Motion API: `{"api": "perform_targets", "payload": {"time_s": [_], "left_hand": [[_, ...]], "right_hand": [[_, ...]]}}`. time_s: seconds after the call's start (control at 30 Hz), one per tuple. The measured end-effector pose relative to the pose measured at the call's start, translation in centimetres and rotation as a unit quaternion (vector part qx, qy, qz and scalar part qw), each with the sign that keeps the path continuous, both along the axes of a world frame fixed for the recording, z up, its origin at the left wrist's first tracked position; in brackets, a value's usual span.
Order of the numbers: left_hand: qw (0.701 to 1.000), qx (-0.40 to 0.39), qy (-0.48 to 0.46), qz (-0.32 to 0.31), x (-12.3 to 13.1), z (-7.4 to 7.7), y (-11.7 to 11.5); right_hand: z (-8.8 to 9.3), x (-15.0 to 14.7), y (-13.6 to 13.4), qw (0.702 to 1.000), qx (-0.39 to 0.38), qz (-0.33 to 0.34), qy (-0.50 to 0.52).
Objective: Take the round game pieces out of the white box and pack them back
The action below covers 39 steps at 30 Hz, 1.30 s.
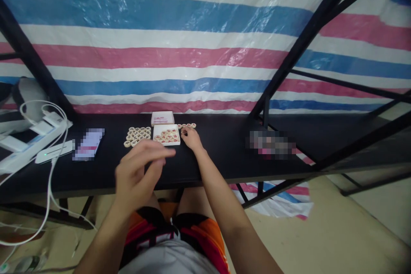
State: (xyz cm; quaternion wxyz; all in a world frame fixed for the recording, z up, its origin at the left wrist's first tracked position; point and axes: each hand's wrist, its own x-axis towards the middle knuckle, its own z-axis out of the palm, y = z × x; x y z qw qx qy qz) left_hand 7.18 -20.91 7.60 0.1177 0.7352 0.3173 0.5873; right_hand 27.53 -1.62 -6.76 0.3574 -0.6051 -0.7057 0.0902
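Note:
A small white box [166, 134] full of round wooden game pieces sits on the black table [224, 150]. Its lid [162, 117] lies just behind it. Loose round pieces [137, 135] are spread to the left of the box, and a few more pieces [186, 126] lie to its right. My right hand [190, 138] rests on the table beside the box, fingers curled down over the pieces there. My left hand [141, 171] hovers above the table's front edge, fingers loosely bent and apart, holding nothing that I can see.
White power strips and chargers [35, 141] with cables [54, 167] lie at the table's left end. Two blurred flat items lie on the table, one on the left [87, 144], one on the right [272, 142]. Black metal frame bars [305, 38] cross a striped tarp [160, 51].

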Motion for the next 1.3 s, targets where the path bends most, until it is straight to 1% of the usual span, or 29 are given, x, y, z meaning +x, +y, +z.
{"api": "perform_targets", "payload": {"time_s": [0.03, 0.07, 0.13, 0.2, 0.27, 0.33, 0.4, 0.47, 0.6, 0.73, 0.83, 0.97, 1.13, 1.3], "left_hand": [[0.999, -0.012, 0.029, 0.030, 0.1, -0.8, 1.3], [0.995, -0.028, 0.062, 0.067, 0.0, -1.9, 2.8], [0.981, -0.065, 0.118, 0.143, -0.5, -4.8, 5.7], [0.964, -0.095, 0.152, 0.197, -1.3, -7.8, 7.9], [0.951, -0.111, 0.170, 0.232, -1.9, -10.2, 8.9], [0.946, -0.126, 0.185, 0.236, -2.2, -11.4, 9.1], [0.941, -0.138, 0.199, 0.235, -2.3, -11.7, 8.8], [0.936, -0.148, 0.216, 0.235, -2.2, -11.5, 8.5], [0.923, -0.174, 0.245, 0.239, -2.1, -11.2, 8.2], [0.909, -0.200, 0.280, 0.234, -2.1, -11.3, 8.3], [0.904, -0.210, 0.292, 0.230, -2.1, -11.3, 8.3], [0.904, -0.207, 0.301, 0.222, -2.1, -11.6, 8.4], [0.905, -0.169, 0.338, 0.195, -2.2, -12.2, 8.7], [0.905, -0.160, 0.346, 0.191, -2.3, -12.3, 8.8]], "right_hand": [[0.0, 0.0, 0.0, 1.000, 0.001, 0.001, 0.003], [0.0, 0.1, 0.0, 1.000, 0.001, 0.002, 0.005], [-0.1, 0.1, 0.0, 1.000, 0.001, 0.004, 0.009], [0.0, 0.2, -0.1, 1.000, 0.000, 0.007, 0.011], [0.0, 0.2, -0.1, 1.000, 0.004, 0.010, 0.015], [0.0, 0.1, -0.1, 1.000, 0.015, 0.014, 0.022], [-0.1, 0.0, 0.0, 0.999, 0.030, 0.019, 0.035], [-0.1, 0.0, 0.0, 0.998, 0.036, 0.021, 0.049], [0.0, 0.0, -0.1, 0.997, 0.026, 0.016, 0.070], [0.3, -0.1, -0.2, 0.996, 0.021, 0.013, 0.081], [0.6, -0.2, -0.4, 0.995, 0.027, 0.016, 0.093], [1.0, -0.5, -0.7, 0.993, 0.029, 0.015, 0.114], [1.1, -0.7, -0.9, 0.991, 0.027, 0.023, 0.128], [1.2, -0.8, -0.8, 0.990, 0.043, 0.031, 0.129]]}}
